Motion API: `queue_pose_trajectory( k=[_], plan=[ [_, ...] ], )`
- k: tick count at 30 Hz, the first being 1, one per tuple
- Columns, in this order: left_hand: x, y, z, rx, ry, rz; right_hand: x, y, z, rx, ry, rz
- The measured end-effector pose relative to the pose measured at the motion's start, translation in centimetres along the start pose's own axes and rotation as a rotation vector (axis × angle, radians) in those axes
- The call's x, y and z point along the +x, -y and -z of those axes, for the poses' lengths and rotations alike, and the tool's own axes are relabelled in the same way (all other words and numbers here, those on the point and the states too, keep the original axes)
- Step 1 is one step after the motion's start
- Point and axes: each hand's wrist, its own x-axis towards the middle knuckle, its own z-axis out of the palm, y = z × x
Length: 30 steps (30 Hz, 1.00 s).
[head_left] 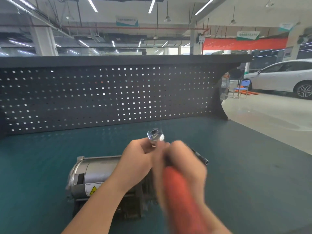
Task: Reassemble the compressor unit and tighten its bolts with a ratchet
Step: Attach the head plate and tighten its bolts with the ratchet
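Observation:
The silver compressor unit (pixel 94 174) lies on its side on the green bench top, a yellow warning label on its shell. Above its right end I hold a ratchet: its shiny metal head (pixel 154 135) points away from me and its orange handle (pixel 179 190) runs back toward me, blurred. My left hand (pixel 135 159) pinches the ratchet just below the head. My right hand (pixel 187 164) is curled round the handle. A dark bolt or bar (pixel 200 157) pokes out to the right behind my right hand. The compressor's right end is hidden by my hands.
A dark pegboard back panel (pixel 108 95) closes the bench's far side. The green bench top (pixel 253 174) ends at an edge on the right, with open shop floor beyond. A white car (pixel 283 76) and a blue chair (pixel 241 89) stand far right.

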Motion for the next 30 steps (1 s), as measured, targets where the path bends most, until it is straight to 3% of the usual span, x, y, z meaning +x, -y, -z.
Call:
queue_pose_trajectory(
  k=[2, 4, 7, 11, 15, 17, 19, 20, 21, 25, 28, 30],
  plan=[
    [0.3, 0.5, 0.4, 0.099, -0.035, 0.015, 0.0, 0.5, -0.6, -0.275, 0.222, 0.247],
    [0.0, -0.1, 0.2, 0.064, -0.006, -0.001, 1.5, 0.1, -0.6, -0.333, 0.382, 0.106],
    [-0.5, -0.8, 0.0, -0.008, 0.074, -0.054, 3.4, -1.1, 1.3, 0.060, 0.207, -0.092],
    [-0.5, -0.4, 0.3, 0.028, 0.076, 0.013, 6.0, -3.0, 4.2, 0.343, 0.256, -0.329],
    [-0.9, -1.3, -0.4, 0.010, 0.126, 0.004, 1.9, -1.4, 0.8, 0.155, -0.038, -0.297],
    [-1.9, -1.5, -0.5, 0.072, 0.078, -0.117, -0.3, -0.1, -0.9, -0.050, -0.025, -0.139],
    [-1.9, -1.4, -0.5, -0.041, -0.018, -0.035, -0.2, 0.6, -1.2, -0.158, 0.001, -0.010],
    [-1.6, -1.0, -0.5, -0.016, 0.084, -0.029, 0.7, 0.8, -0.6, -0.078, 0.050, -0.016],
    [-1.2, -0.8, -0.3, -0.119, 0.078, -0.018, 1.6, 0.8, 0.2, 0.088, 0.113, -0.016],
    [-0.3, -0.1, 0.1, -0.052, 0.088, 0.006, 6.0, -2.7, 3.7, 0.278, 0.359, -0.141],
    [-0.1, 0.2, 0.0, -0.042, 0.101, -0.012, 7.1, -4.4, 4.4, 0.503, 0.311, -0.429],
    [-0.1, 0.5, 0.0, 0.020, 0.084, -0.005, 5.5, -3.8, 3.4, 0.528, 0.169, -0.472]
  ],
)
